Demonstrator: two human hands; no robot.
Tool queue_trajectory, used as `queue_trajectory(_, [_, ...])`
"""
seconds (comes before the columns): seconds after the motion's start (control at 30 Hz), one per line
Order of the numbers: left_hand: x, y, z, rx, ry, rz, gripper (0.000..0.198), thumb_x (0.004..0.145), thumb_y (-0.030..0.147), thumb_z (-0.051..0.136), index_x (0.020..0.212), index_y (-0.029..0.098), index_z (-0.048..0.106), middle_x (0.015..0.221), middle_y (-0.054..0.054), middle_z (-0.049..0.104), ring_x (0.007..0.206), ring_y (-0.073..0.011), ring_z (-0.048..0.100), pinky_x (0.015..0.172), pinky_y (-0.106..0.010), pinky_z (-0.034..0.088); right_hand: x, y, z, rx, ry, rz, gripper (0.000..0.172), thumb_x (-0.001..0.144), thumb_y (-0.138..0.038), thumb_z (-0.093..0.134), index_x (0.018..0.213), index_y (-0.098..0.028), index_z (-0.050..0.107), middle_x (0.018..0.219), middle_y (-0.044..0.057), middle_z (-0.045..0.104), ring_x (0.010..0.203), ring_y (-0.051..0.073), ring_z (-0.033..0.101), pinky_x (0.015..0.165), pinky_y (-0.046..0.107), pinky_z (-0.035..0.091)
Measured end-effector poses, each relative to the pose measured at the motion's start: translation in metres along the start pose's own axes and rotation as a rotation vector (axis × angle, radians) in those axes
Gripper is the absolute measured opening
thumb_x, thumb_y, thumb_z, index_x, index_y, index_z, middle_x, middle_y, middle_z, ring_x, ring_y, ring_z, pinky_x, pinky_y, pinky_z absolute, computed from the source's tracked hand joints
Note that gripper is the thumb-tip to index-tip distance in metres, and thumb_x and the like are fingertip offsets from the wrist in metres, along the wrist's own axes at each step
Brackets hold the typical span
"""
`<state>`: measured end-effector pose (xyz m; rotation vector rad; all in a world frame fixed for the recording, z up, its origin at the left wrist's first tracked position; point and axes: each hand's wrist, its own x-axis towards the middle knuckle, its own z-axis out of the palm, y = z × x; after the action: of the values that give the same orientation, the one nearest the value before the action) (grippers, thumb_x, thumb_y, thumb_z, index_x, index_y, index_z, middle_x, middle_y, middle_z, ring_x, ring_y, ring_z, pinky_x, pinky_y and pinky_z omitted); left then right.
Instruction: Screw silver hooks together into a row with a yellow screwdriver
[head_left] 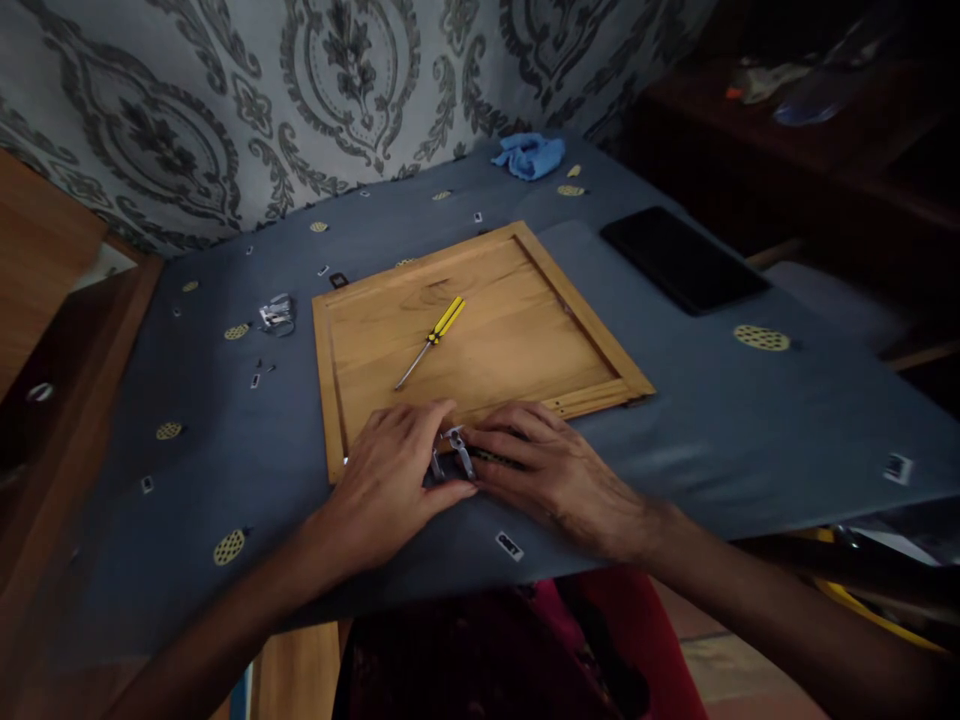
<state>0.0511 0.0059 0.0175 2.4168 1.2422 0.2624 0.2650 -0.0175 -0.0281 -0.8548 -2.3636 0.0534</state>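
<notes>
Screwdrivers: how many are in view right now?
1: a yellow-handled screwdriver, lying on the framed wooden panel, its tip toward the left hand. Any smaller one beneath that hand or the right hand would be hidden.

Hands (390, 465) (559, 470) – 2, wd. panel (517, 335) – 1, 1 screwdrvr (445, 321)

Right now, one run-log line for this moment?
left hand: at metal fitting | right hand: at same fitting | screwdriver: lying on wooden panel | blue cloth: beyond panel

A home — ornate patterned wall (349, 70), pineapple-print cloth (675, 420), wooden furniture (45, 250) show it.
</notes>
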Motion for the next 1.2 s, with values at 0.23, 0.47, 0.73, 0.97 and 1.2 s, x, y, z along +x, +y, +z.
queue_trajectory(0.23, [0.002, -0.001, 0.002, -0.022, 0.003, -0.028, 0.063, 0.082, 0.034, 0.081, 0.133, 0.021, 0.047, 0.123, -0.011, 0.070, 0.115, -0.0339, 0.065, 0.097, -0.051, 0.052, 0.000, 0.000, 0.001, -0.006, -0.006, 0.006, 0.022, 0.102, -0.027, 0.054, 0.102, -0.018, 0.074, 0.113, 0.005, 0.077, 0.109, 0.022, 0.061, 0.094, 0.039, 0.049])
queue_trajectory(0.47, [0.003, 0.000, 0.003, -0.014, 0.010, -0.039, 0.064, 0.081, 0.033, 0.081, 0.134, 0.020, 0.046, 0.121, -0.011, 0.070, 0.114, -0.0342, 0.065, 0.097, -0.051, 0.052, -0.001, 0.002, 0.000, 0.009, -0.027, 0.009, 0.024, 0.103, -0.026, 0.051, 0.107, -0.017, 0.073, 0.119, 0.006, 0.075, 0.109, 0.022, 0.061, 0.092, 0.040, 0.050])
queue_trajectory(0.73, [0.005, 0.003, 0.003, 0.002, 0.009, -0.048, 0.069, 0.079, 0.031, 0.082, 0.134, 0.018, 0.044, 0.121, -0.013, 0.069, 0.115, -0.0356, 0.065, 0.098, -0.052, 0.051, -0.002, 0.002, 0.002, 0.004, -0.037, 0.000, 0.027, 0.104, -0.026, 0.048, 0.108, -0.016, 0.073, 0.121, 0.007, 0.075, 0.110, 0.023, 0.061, 0.092, 0.042, 0.051])
queue_trajectory(0.97, [0.008, 0.005, 0.003, -0.072, 0.032, -0.086, 0.074, 0.073, 0.024, 0.085, 0.132, 0.017, 0.042, 0.119, -0.012, 0.069, 0.115, -0.0324, 0.065, 0.101, -0.051, 0.050, -0.002, 0.002, 0.003, 0.018, -0.024, 0.027, 0.024, 0.103, -0.024, 0.050, 0.108, -0.018, 0.073, 0.120, 0.008, 0.075, 0.107, 0.023, 0.062, 0.090, 0.042, 0.053])
queue_trajectory(1.2, [0.007, 0.004, 0.004, -0.105, 0.056, -0.092, 0.077, 0.073, 0.026, 0.085, 0.135, 0.017, 0.040, 0.117, -0.011, 0.068, 0.113, -0.0337, 0.064, 0.098, -0.052, 0.050, -0.005, 0.011, -0.006, 0.197, -0.072, 0.010, 0.025, 0.098, -0.016, 0.051, 0.114, -0.019, 0.070, 0.125, 0.009, 0.073, 0.118, 0.025, 0.061, 0.097, 0.047, 0.056])
